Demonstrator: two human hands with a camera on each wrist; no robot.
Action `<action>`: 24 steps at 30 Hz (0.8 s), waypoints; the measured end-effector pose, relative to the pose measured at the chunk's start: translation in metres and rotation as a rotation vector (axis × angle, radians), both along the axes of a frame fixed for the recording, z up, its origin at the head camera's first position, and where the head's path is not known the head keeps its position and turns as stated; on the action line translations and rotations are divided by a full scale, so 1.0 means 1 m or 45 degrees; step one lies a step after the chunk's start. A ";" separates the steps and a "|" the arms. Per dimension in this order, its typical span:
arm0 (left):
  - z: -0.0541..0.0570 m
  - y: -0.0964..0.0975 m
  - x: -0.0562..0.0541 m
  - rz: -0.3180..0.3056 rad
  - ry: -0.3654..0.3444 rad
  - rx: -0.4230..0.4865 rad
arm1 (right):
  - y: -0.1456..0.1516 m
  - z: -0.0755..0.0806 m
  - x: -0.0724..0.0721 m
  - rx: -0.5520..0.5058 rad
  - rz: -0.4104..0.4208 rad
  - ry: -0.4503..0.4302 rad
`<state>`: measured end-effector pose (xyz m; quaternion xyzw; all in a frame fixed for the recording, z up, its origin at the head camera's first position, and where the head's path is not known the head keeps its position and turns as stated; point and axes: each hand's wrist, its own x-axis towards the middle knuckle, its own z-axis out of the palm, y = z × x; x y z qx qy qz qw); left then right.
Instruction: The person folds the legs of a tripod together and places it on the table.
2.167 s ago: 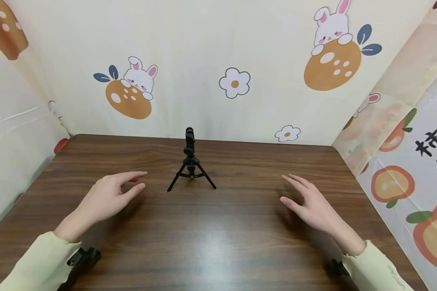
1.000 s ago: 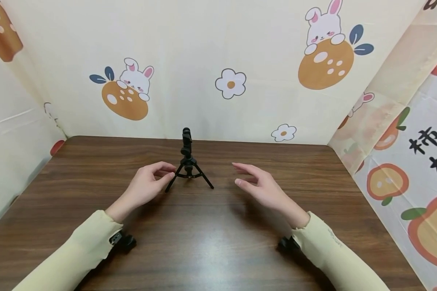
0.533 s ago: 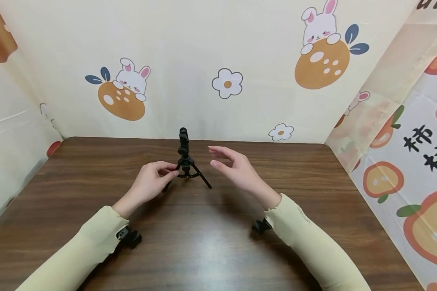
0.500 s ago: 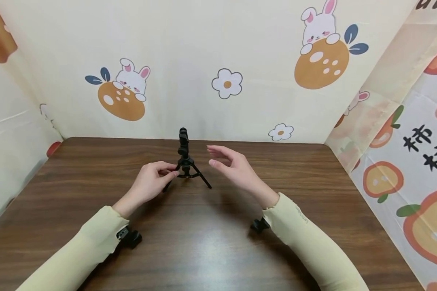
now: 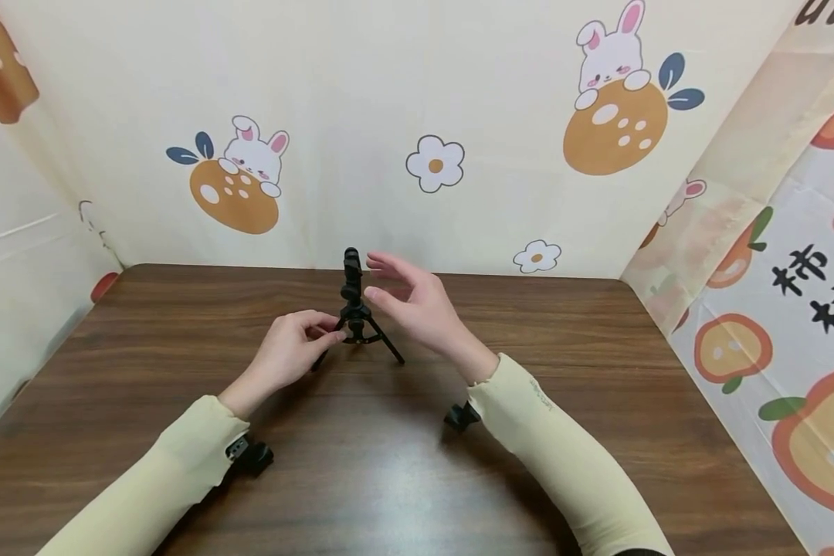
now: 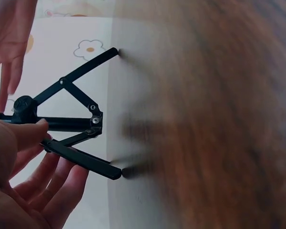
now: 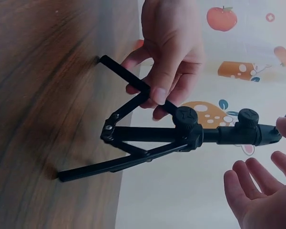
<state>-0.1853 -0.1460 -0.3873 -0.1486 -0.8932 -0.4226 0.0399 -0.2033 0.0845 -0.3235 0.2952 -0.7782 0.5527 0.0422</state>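
A small black tripod (image 5: 354,310) stands upright with its legs spread on the wooden table. My left hand (image 5: 286,354) pinches one tripod leg between thumb and fingers; the right wrist view shows that thumb (image 7: 158,94) lying on the leg. Fingers loosely extended, my right hand (image 5: 420,307) is raised beside the upper part of the tripod. In the right wrist view its thumb overlaps the tip of the tripod's top, and I cannot tell whether they touch. Two knobs show on the tripod, a lower one (image 7: 186,117) and an upper one (image 7: 248,118).
The brown table (image 5: 361,479) ends at a cream backdrop (image 5: 347,93) printed with rabbits and flowers, just behind the tripod. A patterned cloth (image 5: 806,324) hangs along the right side. Black wrist cameras sit under both sleeves.
My left hand came in from the left and took hold of the tripod leg. My right hand moved left and up, from the table's right side to the tripod's upper part.
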 end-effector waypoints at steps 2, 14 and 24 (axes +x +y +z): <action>0.001 0.001 0.000 0.001 0.015 -0.003 | -0.005 0.002 -0.002 -0.023 0.012 0.016; 0.003 0.002 -0.002 0.007 0.007 -0.046 | -0.028 0.013 -0.006 -0.086 -0.038 0.005; 0.005 0.003 -0.002 -0.041 0.031 -0.089 | -0.032 0.015 -0.007 -0.075 -0.072 0.046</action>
